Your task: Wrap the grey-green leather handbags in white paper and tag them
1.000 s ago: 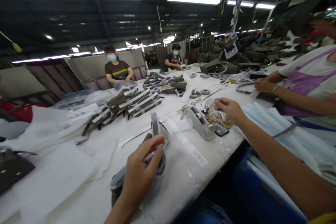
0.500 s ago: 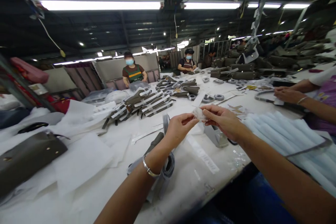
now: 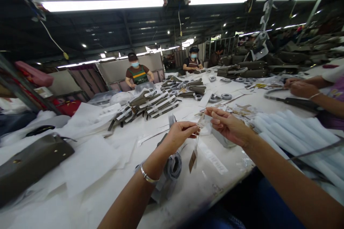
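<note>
A small brown tag (image 3: 192, 160) hangs on a thin string below the two hands, above the white table (image 3: 188, 193) and clear of its surface. The left hand (image 3: 179, 135) pinches the top of the string between thumb and fingertips, fingers drawn close together. The right hand (image 3: 228, 125) meets it just beside, its fingers pressed on a small pale piece at the same spot (what that piece is cannot be told at this size); its hold is narrow, thumb against forefinger.

Directly under the left wrist, which wears a bracelet (image 3: 147, 177), lies a grey strap (image 3: 173, 164) coiled on the table. Behind the right hand stands a grey tape dispenser (image 3: 223, 139), partly covered by that hand. Near it, farther back, lies a scatter of brown paper scraps (image 3: 242, 109).

To the right, white rolls (image 3: 295, 128) lie side by side. A co-worker's hands (image 3: 301, 87) rest on a dark strap beyond them. A stack of wrapped grey handles (image 3: 153, 102) occupies the table's middle. A grey bag (image 3: 29, 161) lies at far left.
</note>
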Available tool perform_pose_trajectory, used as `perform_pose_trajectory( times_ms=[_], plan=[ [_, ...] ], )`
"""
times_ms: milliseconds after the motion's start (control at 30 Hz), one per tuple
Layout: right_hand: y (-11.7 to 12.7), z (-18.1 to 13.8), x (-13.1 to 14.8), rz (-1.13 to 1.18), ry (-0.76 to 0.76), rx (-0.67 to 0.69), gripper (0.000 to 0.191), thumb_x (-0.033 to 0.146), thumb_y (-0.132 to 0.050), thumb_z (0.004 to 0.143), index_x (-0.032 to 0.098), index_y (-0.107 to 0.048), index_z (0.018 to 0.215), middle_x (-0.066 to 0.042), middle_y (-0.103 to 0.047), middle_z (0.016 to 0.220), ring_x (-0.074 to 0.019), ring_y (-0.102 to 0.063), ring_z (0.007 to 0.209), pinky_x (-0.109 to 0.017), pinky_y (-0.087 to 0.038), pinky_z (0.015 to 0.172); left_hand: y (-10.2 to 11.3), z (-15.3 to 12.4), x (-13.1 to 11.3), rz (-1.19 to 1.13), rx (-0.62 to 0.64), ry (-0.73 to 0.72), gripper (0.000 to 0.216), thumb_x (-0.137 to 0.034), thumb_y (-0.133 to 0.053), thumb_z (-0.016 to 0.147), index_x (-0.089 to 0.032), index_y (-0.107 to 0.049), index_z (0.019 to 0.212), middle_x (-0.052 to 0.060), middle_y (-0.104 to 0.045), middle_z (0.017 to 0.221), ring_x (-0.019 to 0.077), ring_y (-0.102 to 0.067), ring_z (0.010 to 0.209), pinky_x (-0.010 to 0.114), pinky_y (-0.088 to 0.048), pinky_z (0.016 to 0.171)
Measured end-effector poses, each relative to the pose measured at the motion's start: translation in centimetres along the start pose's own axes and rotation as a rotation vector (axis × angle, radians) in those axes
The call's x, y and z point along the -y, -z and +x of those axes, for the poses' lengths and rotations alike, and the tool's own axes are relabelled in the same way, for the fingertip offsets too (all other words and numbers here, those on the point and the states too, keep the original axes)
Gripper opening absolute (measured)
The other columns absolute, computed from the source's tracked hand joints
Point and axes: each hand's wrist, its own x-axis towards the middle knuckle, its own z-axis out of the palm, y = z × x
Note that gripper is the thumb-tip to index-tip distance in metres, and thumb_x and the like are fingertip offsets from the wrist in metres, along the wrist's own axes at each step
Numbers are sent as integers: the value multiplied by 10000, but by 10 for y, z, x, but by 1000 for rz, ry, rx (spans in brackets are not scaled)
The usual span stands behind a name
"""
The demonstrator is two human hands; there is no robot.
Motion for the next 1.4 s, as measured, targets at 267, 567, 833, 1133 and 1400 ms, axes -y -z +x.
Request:
perform_pose_trajectory(
  times_ms=[267, 567, 833, 1133, 1400],
  plan=[
    [0, -3, -1, 47, -30, -21, 265, 253, -826, 745, 250, -760, 1001, -36, -677, 1143, -13, -415, 562, -113, -413, 451, -6, -4, -6, -10, -50, -39, 325, -333, -749, 783, -141, -707, 1041, 55, -688, 829, 145, -606, 816, 277, -456, 818],
    [7, -13, -10, -227, 93, -1, 350, 382, -815, 746, 275, -742, 1072, -56, -680, 1202, -49, -430, 575, -192, -395, 479, 3, -8, -16, -160, 21, -10, 382, -448, -742, 801, -178, -690, 1065, -19, -559, 751, 48, -395, 543, 189, -324, 503],
    [9, -38, -44, -412, 116, 162, 476, 324, -784, 787, 313, -657, 1245, -90, -608, 1372, -84, -560, 639, -235, -508, 531, 8, -15, -31, -339, 17, -10, 381, -391, -803, 779, -208, -709, 1099, 10, -632, 835, 61, -579, 669, 143, -375, 529],
    [-11, -51, -68, -534, 225, 107, 542, 285, -764, 784, 339, -607, 1300, -71, -602, 1380, -128, -648, 647, -341, -619, 612, 9, -20, -45, -393, -6, -97, 282, -342, -756, 839, -209, -714, 1085, 3, -615, 868, 52, -609, 723, 97, -398, 514],
    [-13, -54, -93, -593, 227, 117, 688, 310, -772, 784, 381, -498, 1411, -55, -626, 1335, -129, -662, 618, -334, -614, 614, 8, -26, -51, -464, -57, -139, 295, -320, -781, 809, -201, -713, 1071, 3, -610, 841, 49, -574, 684, 100, -398, 507]
  ],
)
